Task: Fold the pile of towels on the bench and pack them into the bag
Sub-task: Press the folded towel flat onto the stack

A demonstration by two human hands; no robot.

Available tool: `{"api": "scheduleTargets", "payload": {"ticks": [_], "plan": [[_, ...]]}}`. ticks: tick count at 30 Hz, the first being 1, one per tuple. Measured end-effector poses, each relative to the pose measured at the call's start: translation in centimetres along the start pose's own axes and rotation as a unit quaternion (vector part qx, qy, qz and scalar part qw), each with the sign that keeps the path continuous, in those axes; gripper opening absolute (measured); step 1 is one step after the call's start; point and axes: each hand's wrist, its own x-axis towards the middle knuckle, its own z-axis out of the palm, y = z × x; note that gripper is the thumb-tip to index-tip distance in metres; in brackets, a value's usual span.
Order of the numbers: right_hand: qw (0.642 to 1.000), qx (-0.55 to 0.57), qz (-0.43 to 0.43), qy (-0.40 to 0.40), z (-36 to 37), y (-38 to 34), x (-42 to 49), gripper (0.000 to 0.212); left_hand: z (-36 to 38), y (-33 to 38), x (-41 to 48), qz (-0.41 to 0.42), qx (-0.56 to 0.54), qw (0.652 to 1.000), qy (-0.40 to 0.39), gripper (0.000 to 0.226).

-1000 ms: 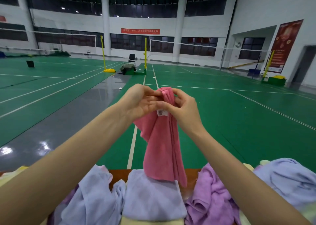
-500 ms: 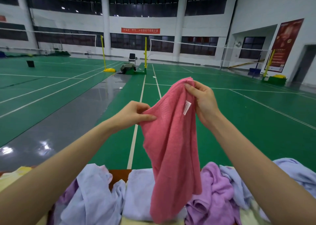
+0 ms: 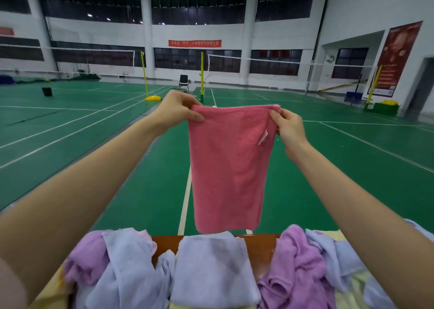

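Left grip (image 3: pixel 175 111), eleven o'clock, and right grip (image 3: pixel 290 130), one o'clock, are pinching the top corners of the hanging pink towel (image 3: pixel 229 167).

A green court floor (image 3: pixel 70 125) marked with white lines is spread across an indoor sports hall. Badminton nets (image 3: pixel 258 60) are strung between yellow posts (image 3: pixel 202 73), and a black chair (image 3: pixel 184 81) is set near them, far off. The white far wall (image 3: pixel 105 30) is broken by 2 rows of dark windows (image 3: pixel 197 10) and a red banner (image 3: pixel 195 43). A tall red poster (image 3: pixel 397 57) is hung on the right.
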Motion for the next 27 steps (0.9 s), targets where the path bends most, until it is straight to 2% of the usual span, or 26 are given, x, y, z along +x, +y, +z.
{"api": "scheduleTargets", "payload": {"ticks": [2, 4, 8, 12, 18, 23, 27], "plan": [[1.000, 0.011, 0.011, 0.008, 0.3, 0.2, 0.5, 0.015, 0.1, 0.2, 0.8, -0.055, -0.087, 0.994, 0.047, 0.019], [1.000, 0.009, 0.013, 0.000, 0.6, 0.7, 0.6, 0.016, 0.3, -0.1, 1.1, -0.107, -0.148, 0.982, 0.055, 0.021], [0.999, -0.007, 0.027, -0.032, 0.5, 2.8, -0.7, 0.018, 0.7, -1.8, -0.5, -0.134, -0.168, 0.976, 0.035, 0.016], [0.995, 0.004, 0.062, -0.076, -0.1, 4.5, -4.6, 0.024, 1.1, -4.2, -4.3, -0.127, -0.115, 0.983, -0.064, 0.012], [0.979, 0.021, 0.143, -0.143, -2.2, 7.8, -11.6, 0.022, 2.1, -5.7, -11.0, -0.139, -0.111, 0.972, -0.152, 0.020], [0.969, 0.003, 0.203, -0.142, -3.9, 9.4, -16.7, 0.017, 4.1, -6.0, -15.4, -0.158, -0.107, 0.935, -0.299, 0.020], [0.948, -0.054, 0.228, -0.216, -5.3, 9.3, -20.6, 0.011, 5.3, -7.0, -18.1, -0.170, -0.108, 0.877, -0.436, 0.032]]}}
